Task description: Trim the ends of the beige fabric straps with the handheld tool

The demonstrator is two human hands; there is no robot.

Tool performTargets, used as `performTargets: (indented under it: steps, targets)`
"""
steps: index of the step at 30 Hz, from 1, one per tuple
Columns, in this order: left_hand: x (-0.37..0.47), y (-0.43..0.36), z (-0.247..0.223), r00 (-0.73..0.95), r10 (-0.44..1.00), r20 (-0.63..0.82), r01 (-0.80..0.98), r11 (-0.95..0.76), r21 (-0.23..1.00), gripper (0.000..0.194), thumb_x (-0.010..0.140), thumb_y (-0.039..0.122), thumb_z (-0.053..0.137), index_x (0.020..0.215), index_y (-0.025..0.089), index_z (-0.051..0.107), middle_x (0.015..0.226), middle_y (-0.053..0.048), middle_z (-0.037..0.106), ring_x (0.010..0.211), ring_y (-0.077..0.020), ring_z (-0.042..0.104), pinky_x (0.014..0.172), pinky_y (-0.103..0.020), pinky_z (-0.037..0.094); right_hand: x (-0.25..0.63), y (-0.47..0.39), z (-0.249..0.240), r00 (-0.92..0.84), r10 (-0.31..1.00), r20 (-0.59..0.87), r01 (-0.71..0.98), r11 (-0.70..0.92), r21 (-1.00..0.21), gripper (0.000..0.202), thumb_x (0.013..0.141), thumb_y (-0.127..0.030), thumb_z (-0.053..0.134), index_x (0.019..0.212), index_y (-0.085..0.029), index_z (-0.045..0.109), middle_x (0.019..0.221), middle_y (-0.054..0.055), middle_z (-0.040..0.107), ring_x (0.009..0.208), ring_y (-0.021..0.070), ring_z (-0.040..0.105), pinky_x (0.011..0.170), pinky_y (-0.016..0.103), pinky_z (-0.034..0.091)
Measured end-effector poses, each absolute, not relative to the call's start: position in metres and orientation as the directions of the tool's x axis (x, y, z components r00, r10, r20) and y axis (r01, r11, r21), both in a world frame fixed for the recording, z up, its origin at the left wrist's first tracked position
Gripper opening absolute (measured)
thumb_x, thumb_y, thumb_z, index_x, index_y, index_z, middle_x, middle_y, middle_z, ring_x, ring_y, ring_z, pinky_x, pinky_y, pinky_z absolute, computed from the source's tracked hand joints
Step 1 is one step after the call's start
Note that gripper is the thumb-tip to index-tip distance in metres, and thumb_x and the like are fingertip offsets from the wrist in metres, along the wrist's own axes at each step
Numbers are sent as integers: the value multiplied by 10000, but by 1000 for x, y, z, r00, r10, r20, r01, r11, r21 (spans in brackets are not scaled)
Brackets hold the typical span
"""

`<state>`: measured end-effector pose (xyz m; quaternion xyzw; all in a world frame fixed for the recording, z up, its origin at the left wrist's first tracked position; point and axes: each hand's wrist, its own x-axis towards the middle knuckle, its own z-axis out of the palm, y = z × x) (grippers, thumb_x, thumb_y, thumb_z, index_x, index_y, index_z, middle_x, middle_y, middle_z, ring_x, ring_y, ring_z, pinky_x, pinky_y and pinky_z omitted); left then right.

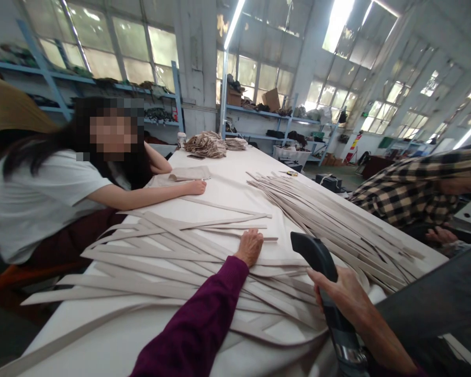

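Long beige fabric strips point(153, 254) lie crisscrossed over the white table point(78, 335). My left hand point(250, 247), in a purple sleeve, is closed on a strip near the strips' right ends. At the lower right, my right hand point(343, 293) is wrapped round the handle of a black tool point(316, 254) with a flat, angled head, which hangs above the strips. Beyond the tool, a second bundle of strips point(337, 230) stretches along the table's right side.
A person in a white shirt point(43, 183) leans on the table's left edge, one forearm on it. Folded fabric stacks point(206, 145) sit at the far end. Another person in a checked shirt point(408, 183) is at the right. A dark beam point(447, 293) slants across the lower right.
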<state>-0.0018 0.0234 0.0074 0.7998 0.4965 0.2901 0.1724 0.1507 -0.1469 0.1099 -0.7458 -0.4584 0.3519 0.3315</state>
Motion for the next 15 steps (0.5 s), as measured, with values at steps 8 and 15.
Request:
performTargets:
  steps: [8,15]
  targets:
    - [-4,-7,12,263,955,137,387,-234,892,241,811,195,316,715,125,526,581,-44,563,490,-104,500,528,-232,388,138,-152,101,260,937,-232,490,-335,-804,369,735,-486,522,558,-162,509,417,2,549,353,134,526,338,213,424]
    - [1,-21,11,412,910,39,-60,-15,998,248,685,157,407,866,94,564,576,0,511,403,-50,400,409,-188,317,114,-143,93,184,962,-201,551,-270,-789,358,744,-414,514,498,-154,503,384,13,539,332,123,511,337,201,412]
